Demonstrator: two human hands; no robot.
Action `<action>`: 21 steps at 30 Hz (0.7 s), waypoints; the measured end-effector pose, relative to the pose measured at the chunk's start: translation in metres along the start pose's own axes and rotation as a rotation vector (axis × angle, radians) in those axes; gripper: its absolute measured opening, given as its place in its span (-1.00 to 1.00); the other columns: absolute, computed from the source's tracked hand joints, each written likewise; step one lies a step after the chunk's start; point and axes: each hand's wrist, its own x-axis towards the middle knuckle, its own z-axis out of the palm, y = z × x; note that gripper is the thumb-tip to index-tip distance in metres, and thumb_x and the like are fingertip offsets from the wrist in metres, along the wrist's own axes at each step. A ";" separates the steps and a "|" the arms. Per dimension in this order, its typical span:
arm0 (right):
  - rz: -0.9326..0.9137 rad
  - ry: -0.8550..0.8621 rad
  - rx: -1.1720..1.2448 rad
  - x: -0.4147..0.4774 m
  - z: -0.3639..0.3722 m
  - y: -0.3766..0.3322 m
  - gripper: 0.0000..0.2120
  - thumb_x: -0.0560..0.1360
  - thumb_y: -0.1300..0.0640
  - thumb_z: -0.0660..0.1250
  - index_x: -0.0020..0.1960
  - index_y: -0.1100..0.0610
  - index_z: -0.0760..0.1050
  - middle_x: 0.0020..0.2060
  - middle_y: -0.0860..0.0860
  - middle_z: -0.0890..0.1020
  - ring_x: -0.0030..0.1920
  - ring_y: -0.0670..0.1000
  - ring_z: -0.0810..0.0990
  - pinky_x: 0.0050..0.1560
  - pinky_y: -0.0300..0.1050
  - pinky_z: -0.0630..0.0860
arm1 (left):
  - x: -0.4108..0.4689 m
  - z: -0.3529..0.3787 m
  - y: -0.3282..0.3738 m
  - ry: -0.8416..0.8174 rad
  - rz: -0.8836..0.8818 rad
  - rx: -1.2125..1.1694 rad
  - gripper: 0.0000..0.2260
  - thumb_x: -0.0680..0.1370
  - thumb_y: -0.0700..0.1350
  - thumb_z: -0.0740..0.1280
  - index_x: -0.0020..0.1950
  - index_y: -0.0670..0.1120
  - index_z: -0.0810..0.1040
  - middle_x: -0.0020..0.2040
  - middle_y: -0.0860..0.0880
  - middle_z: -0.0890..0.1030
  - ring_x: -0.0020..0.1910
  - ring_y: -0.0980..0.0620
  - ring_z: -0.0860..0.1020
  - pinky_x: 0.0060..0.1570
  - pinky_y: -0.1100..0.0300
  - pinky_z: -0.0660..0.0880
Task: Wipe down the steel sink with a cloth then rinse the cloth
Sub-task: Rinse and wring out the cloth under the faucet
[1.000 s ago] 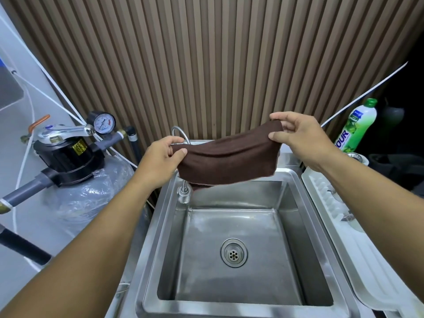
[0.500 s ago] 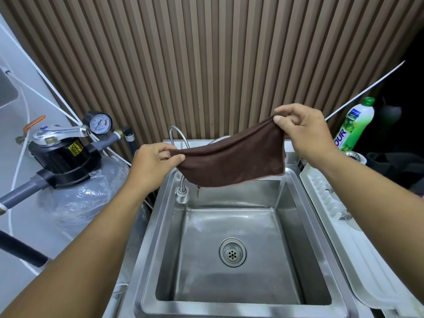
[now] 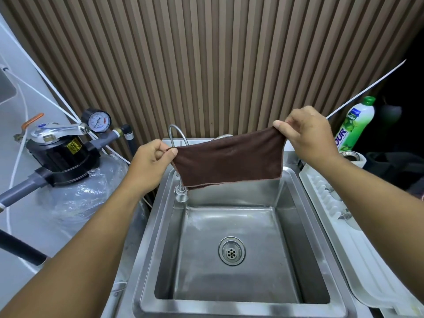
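Both hands pinch the top corners of a brown microfibre cloth (image 3: 228,160), left hand (image 3: 150,166) lower than right hand (image 3: 308,134), stretching it above the back of the steel sink (image 3: 231,308). A green dish-soap bottle (image 3: 354,123) on the right reads "OUR".

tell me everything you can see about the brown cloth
The brown cloth is dark, soft and napped, like microfibre, with a lighter stitched hem along its lower edge. It hangs spread as a flat sheet in the air. The left hand pinches one upper corner and the right hand pinches the other, a little higher. It hangs above the back of the steel sink, clear of the basin and in front of the faucet. Whether it touches the faucet, or is wet, cannot be told.
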 end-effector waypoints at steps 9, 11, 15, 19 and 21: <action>0.499 -0.199 0.592 -0.030 0.018 0.007 -0.81 0.50 0.18 0.48 -0.10 0.05 0.46 -0.31 0.22 0.60 -0.39 0.09 0.59 -0.38 -0.03 0.59 | -0.010 0.021 -0.002 -0.142 -0.338 -0.369 -0.89 0.54 -0.32 0.41 -0.01 -0.15 0.55 -0.25 -0.16 0.69 -0.29 -0.05 0.65 -0.18 0.02 0.64; 0.541 -0.190 0.594 -0.044 0.027 0.007 -0.77 0.45 0.15 0.52 -0.07 0.00 0.46 -0.33 0.21 0.60 -0.37 0.11 0.58 -0.32 0.10 0.59 | -0.016 0.031 -0.002 -0.131 -0.387 -0.327 -0.89 0.54 -0.29 0.43 0.01 -0.12 0.57 -0.21 -0.17 0.67 -0.33 -0.01 0.62 -0.31 0.10 0.62; 0.658 -0.236 0.595 -0.073 0.054 -0.009 -0.79 0.46 0.11 0.49 -0.09 -0.01 0.44 -0.52 0.13 0.46 -0.55 0.04 0.38 -0.46 -0.12 0.35 | -0.034 0.064 0.015 -0.202 -0.385 -0.284 -0.82 0.56 -0.28 0.40 0.13 -0.13 0.53 -0.30 -0.15 0.56 -0.42 0.03 0.52 -0.35 0.16 0.55; 0.734 -0.347 0.796 -0.093 0.075 -0.045 -0.81 0.55 0.20 0.40 -0.03 0.06 0.37 -0.54 0.09 0.41 -0.57 0.01 0.29 -0.52 -0.19 0.35 | -0.051 0.097 0.032 -0.296 -0.267 -0.269 -0.81 0.57 -0.28 0.36 0.10 -0.03 0.47 -0.42 0.05 0.61 -0.40 0.00 0.58 -0.25 0.06 0.65; 0.716 -0.362 0.814 -0.094 0.073 -0.058 -0.88 0.59 0.15 0.35 0.00 0.06 0.39 -0.39 0.15 0.56 -0.45 0.11 0.55 -0.32 -0.01 0.65 | -0.055 0.100 0.035 -0.287 -0.215 -0.223 -0.79 0.54 -0.20 0.40 0.05 0.06 0.46 -0.28 0.02 0.70 -0.27 -0.15 0.65 -0.08 -0.07 0.62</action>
